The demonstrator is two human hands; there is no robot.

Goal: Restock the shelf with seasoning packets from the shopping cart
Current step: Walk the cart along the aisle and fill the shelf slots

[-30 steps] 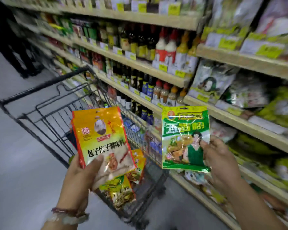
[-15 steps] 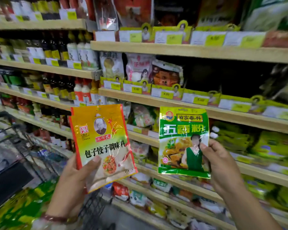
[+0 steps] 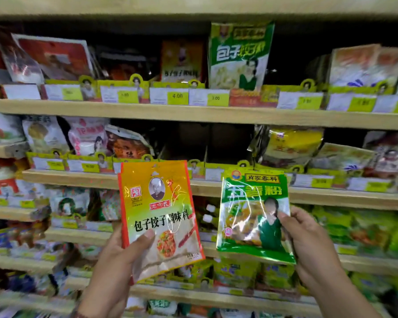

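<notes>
My left hand (image 3: 115, 267) grips an orange and yellow seasoning packet (image 3: 159, 214) by its lower left corner, thumb across the front. My right hand (image 3: 308, 244) holds a green seasoning packet (image 3: 251, 214) by its right edge. Both packets are upright in front of the wooden shelf (image 3: 193, 113). Behind them, the middle shelf level has a dark empty slot (image 3: 207, 141) between stocked packets. A matching green packet (image 3: 239, 53) stands on the level above. The shopping cart is out of view.
Several wooden shelf levels run across the view, filled with seasoning bags. Yellow price tags (image 3: 177, 97) line each front edge. Red and white bottles (image 3: 0, 177) sit at the far left. Green bags (image 3: 365, 232) fill the lower right.
The view has swung right from the cart and bottle aisle to face the packet shelves. Both hands have risen a little, still holding the same two packets.
</notes>
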